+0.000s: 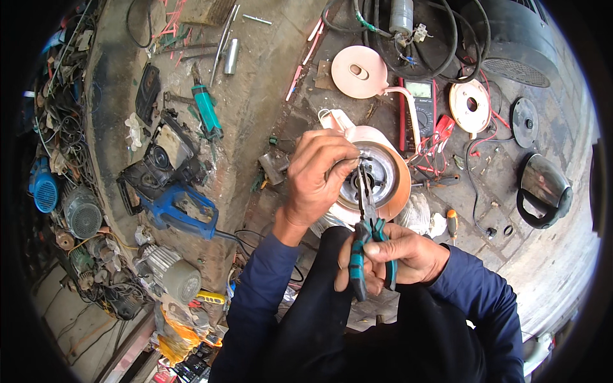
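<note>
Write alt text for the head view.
A person's right hand holds teal-handled metal pliers over a round pink plastic housing with a silvery interior, the left hand near their tips. Around lie a red-and-black multimeter and a blue-handled power tool.

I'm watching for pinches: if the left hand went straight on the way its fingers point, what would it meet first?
The left hand would probably meet the pliers in the right hand, at their tips; depth is unclear, so it might pass over them.
</note>
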A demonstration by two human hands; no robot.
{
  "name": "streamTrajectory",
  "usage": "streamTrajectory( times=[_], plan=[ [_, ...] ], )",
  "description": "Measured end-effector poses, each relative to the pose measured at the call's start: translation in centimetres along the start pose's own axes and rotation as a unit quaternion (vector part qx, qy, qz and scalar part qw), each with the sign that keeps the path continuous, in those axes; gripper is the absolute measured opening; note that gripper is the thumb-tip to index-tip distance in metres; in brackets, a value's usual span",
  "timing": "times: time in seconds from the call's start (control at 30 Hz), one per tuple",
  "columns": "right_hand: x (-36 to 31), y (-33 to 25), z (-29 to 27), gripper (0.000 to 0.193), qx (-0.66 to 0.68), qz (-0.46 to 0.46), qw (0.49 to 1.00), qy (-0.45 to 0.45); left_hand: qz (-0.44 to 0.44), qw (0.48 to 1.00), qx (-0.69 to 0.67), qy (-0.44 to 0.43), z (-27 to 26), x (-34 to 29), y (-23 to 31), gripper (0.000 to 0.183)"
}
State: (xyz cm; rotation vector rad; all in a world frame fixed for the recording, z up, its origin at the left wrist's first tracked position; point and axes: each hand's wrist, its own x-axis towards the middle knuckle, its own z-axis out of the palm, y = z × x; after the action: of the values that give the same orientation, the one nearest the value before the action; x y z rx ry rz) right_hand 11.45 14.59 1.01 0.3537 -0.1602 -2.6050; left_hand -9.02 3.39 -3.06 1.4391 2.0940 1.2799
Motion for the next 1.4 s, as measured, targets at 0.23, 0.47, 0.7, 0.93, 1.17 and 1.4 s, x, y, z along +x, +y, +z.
streamTrajectory(
  times=[0.23, 0.47, 0.7, 0.93, 1.17, 1.4],
  plan=[
    [-5.3, -1.5, 1.7, 0.043, -0.246, -0.030, 0.958, 0.144, 0.099, 0.991, 0.092, -0.003, -0.1, 1.7, 0.0, 0.025],
    [-5.8, -0.2, 0.3, 0.035, -0.179, -0.042, 0.970, 0.161, -0.017, 0.996, 0.013, 0.083, -1.1, -1.0, 0.4, 0.020],
    [-4.0, -0.5, 1.0, 0.029, -0.256, 0.067, 0.940, 0.215, -0.122, 0.990, 0.046, 0.060, -0.9, -4.5, 1.6, 0.026],
    [-2.8, -0.1, 0.8, 0.028, -0.241, 0.070, 0.937, 0.242, -0.125, 0.984, 0.121, 0.034, -0.7, -4.3, 2.4, 0.035],
    [-2.5, 0.2, 0.4, 0.028, -0.243, 0.068, 0.937, 0.242, -0.082, 0.985, 0.151, 0.005, -0.8, -2.9, 2.6, 0.030],
    [-2.7, 0.2, 0.2, 0.028, -0.244, 0.070, 0.935, 0.248, -0.054, 0.989, 0.136, 0.008, -0.7, -2.5, 2.6, 0.025]
  ],
)
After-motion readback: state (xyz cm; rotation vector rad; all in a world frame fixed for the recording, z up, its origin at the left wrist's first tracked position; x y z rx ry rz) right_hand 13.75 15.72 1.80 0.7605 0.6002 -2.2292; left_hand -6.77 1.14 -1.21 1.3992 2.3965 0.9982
